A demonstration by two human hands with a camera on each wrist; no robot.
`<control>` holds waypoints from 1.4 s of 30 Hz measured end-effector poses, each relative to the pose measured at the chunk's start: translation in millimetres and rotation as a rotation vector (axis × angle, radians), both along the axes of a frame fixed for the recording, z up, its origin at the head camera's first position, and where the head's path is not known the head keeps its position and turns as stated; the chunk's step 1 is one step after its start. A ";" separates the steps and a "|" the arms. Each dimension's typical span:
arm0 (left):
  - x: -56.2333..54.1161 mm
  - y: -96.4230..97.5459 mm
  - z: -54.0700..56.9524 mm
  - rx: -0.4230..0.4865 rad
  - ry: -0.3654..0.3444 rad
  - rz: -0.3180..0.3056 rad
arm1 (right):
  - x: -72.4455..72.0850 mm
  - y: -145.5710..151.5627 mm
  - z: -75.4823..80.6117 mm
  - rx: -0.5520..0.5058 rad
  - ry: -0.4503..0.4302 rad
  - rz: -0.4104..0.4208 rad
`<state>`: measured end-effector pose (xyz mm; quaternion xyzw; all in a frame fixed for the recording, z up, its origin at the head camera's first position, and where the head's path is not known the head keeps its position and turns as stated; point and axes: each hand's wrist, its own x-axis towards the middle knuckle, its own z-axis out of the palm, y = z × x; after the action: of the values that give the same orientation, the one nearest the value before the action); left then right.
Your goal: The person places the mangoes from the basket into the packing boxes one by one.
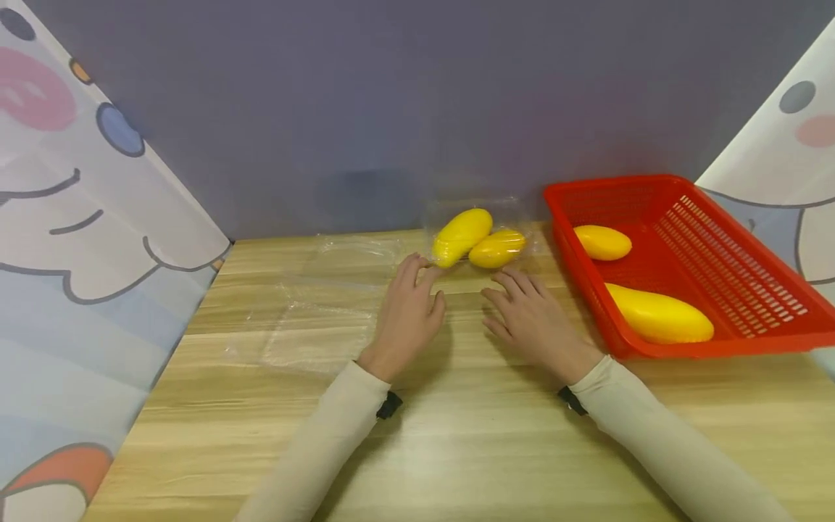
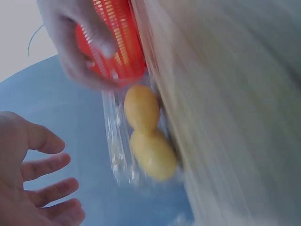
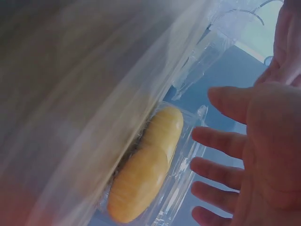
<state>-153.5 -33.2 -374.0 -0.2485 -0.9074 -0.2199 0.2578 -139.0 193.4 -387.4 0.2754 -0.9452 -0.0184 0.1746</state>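
Two yellow mangoes, one longer (image 1: 462, 236) and one smaller (image 1: 498, 249), lie against each other in a transparent plastic box (image 1: 518, 210) at the back of the table. My left hand (image 1: 407, 308) is just in front of the box's left part, fingertips close to the longer mango in the head view. To the right, my right hand (image 1: 531, 319) hovers before the smaller mango, fingers spread and loosely bent. Neither hand holds anything. In both wrist views the fingers (image 3: 218, 141) show apart from the mangoes.
A red plastic basket (image 1: 590, 290) stands on the right, with a small mango (image 1: 603, 243) and a larger one (image 1: 662, 315) inside. More transparent plastic boxes (image 1: 320, 337) lie at the left. A grey wall (image 1: 391, 109) rises behind the wooden table (image 1: 457, 449).
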 end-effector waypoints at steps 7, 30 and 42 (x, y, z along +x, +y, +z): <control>5.7 -54.4 21.0 0.060 -0.086 0.037 | 7.0 -0.6 -3.5 0.038 -0.147 0.046; 2.4 -248.0 54.8 -0.058 -0.619 0.358 | 30.4 -11.3 -9.5 0.153 -0.375 0.162; 1.5 -280.0 39.8 -0.125 -0.895 0.297 | 30.0 -12.2 -10.5 0.141 -0.392 0.160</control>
<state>-152.1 -313.3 -334.1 -0.0120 -0.9666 -0.2110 -0.1452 -109.0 181.2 -397.9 0.3593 -0.9326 -0.0169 -0.0313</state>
